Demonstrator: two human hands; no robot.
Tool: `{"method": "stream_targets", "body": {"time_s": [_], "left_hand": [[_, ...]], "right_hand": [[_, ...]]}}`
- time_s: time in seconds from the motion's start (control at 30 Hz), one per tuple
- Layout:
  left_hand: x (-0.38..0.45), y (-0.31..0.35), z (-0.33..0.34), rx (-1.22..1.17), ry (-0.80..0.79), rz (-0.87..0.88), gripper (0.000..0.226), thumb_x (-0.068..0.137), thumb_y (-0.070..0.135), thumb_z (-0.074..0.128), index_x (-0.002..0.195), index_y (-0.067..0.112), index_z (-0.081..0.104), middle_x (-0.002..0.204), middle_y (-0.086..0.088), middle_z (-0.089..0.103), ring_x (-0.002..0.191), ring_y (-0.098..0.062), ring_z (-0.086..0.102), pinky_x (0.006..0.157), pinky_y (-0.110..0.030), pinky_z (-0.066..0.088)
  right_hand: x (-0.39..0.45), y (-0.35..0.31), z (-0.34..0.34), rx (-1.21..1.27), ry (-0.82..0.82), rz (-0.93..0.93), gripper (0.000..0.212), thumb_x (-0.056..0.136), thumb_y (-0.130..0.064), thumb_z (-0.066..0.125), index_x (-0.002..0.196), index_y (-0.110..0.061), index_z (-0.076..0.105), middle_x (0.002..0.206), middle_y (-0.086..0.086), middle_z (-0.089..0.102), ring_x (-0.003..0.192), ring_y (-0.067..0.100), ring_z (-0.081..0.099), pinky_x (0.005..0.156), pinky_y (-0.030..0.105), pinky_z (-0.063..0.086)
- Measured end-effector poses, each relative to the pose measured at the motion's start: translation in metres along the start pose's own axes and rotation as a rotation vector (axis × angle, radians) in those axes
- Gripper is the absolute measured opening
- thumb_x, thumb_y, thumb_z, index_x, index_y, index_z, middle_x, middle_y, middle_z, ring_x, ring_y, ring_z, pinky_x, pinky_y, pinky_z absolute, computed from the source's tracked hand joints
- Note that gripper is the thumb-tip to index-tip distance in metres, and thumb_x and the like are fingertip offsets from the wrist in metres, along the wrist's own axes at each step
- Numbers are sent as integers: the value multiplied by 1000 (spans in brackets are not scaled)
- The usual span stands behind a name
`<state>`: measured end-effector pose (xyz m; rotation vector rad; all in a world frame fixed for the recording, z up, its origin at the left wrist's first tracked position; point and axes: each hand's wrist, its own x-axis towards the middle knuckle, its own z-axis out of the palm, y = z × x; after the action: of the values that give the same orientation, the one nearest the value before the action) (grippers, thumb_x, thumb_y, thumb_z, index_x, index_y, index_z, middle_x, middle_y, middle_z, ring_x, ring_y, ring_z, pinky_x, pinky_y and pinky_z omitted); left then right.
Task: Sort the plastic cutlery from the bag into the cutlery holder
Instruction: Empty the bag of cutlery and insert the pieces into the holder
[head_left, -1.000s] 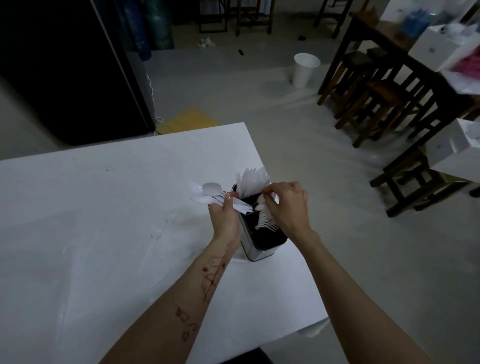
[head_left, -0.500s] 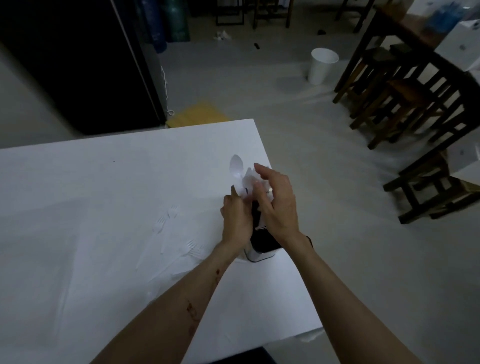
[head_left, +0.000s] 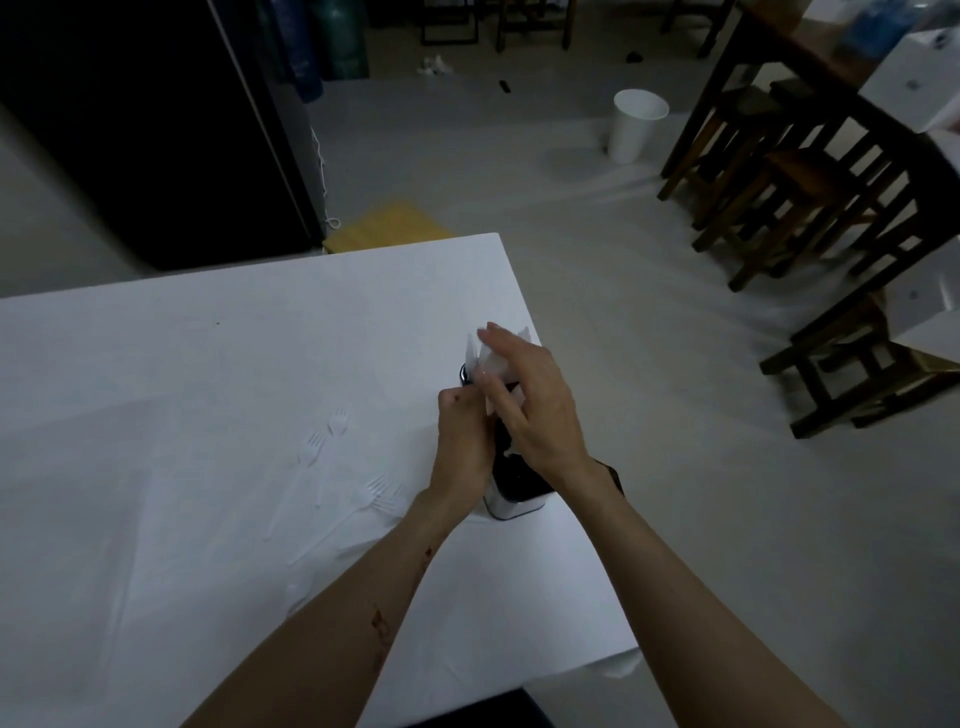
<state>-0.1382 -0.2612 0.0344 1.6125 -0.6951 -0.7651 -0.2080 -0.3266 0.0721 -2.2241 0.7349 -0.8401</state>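
— On our left of the white table (head_left: 156, 364), well apart from both hands, we have loose clear plastic forks (head_left: 332, 457) lying flat, handles running toward us, tines pointing away. Those are not yet sorted.

— And which of our hands is nearer them?

— Our left hand (head_left: 462, 447), by a good margin. It is curled shut right against the near-left side of the cutlery holder (head_left: 517, 488); something white shows just above it, but we cannot tell whether it is gripping a piece.

— So the holder sits where?

— At the table's right edge, upright, a dark box with a pale metal base. White cutlery (head_left: 493, 358) sticks up out of its far end, mostly hidden.

— And our right hand (head_left: 530, 400)?

— It is directly over the holder's top, fingers spread and bent down onto the white pieces, pressing or steadying them, we judge, not pinching any one.

— What stands in the way?

— Nothing lies between the left hand and the forks. Farther right, off the table, there is only floor, a white bin (head_left: 636, 124) and dark wooden stools (head_left: 779, 197).
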Motion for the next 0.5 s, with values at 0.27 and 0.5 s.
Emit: {"method": "stream_targets", "body": {"time_s": [0.27,0.5], "left_hand": [[-7,-18,-13,131,79,65,6,95,32,50,99,28,51,116,-6,46,105,-19,56,81,-24,50],[-21,-40,-43,382,-58,162,47,93,24,59,136,18,42,126,11,35,113,-4,47,96,-7,38]], "right_hand": [[-14,20,14,-325,-55,-132,36,95,-41,55,117,-15,66,141,3,56,136,19,46,115,43,31],[-13,16,26,-384,87,-161,22,95,-12,50,107,-10,68,130,10,63,126,27,54,110,48,37]]}}
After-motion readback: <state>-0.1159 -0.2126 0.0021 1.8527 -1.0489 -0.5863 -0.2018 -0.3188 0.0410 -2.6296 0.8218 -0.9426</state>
